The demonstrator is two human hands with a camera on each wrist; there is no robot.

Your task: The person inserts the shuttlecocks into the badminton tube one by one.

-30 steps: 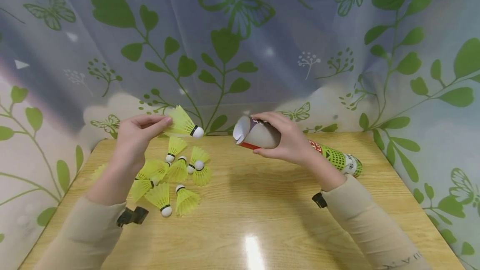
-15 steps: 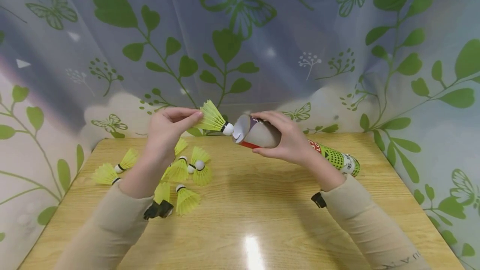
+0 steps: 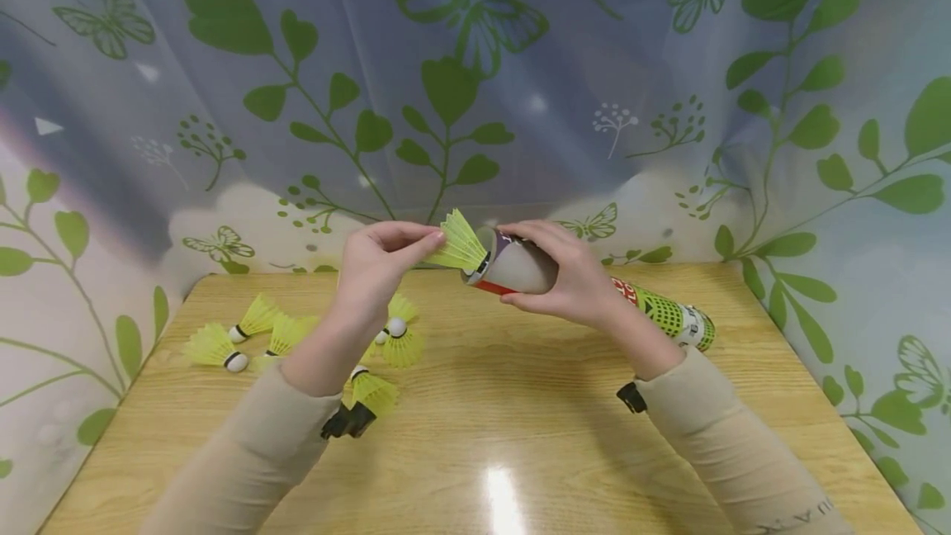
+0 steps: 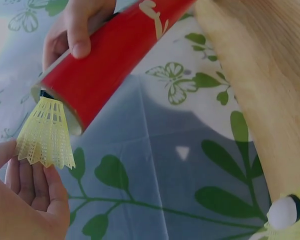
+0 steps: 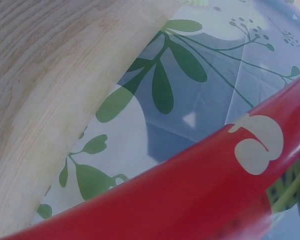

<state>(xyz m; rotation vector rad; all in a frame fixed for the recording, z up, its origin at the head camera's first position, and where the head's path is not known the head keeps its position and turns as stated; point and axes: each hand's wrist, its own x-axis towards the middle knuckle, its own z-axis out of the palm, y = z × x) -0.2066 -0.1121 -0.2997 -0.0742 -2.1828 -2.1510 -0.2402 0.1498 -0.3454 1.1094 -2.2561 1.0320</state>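
Between thumb and fingers, my left hand (image 3: 379, 271) pinches the skirt edge of a yellow shuttlecock (image 3: 458, 244). Its cork end sits inside the mouth of a shuttlecock tube (image 3: 520, 265), while the skirt stays outside. My right hand (image 3: 575, 271) grips that tube near its open end, tilted with the mouth toward the left. In the left wrist view the tube (image 4: 115, 65) shows a red side, and the shuttlecock (image 4: 47, 132) hangs at its rim. The right wrist view shows the red tube wall (image 5: 190, 185) up close.
Several yellow shuttlecocks lie on the left of the wooden table (image 3: 475, 403), among them one (image 3: 211, 347) at the far left and one (image 3: 375, 390) partly behind my left sleeve. A patterned curtain (image 3: 475, 106) hangs behind the table's back edge.
My left hand has moved right with the shuttlecock, whose cork end has gone from outside the tube into its mouth. The right hand and tube have stayed nearly still.
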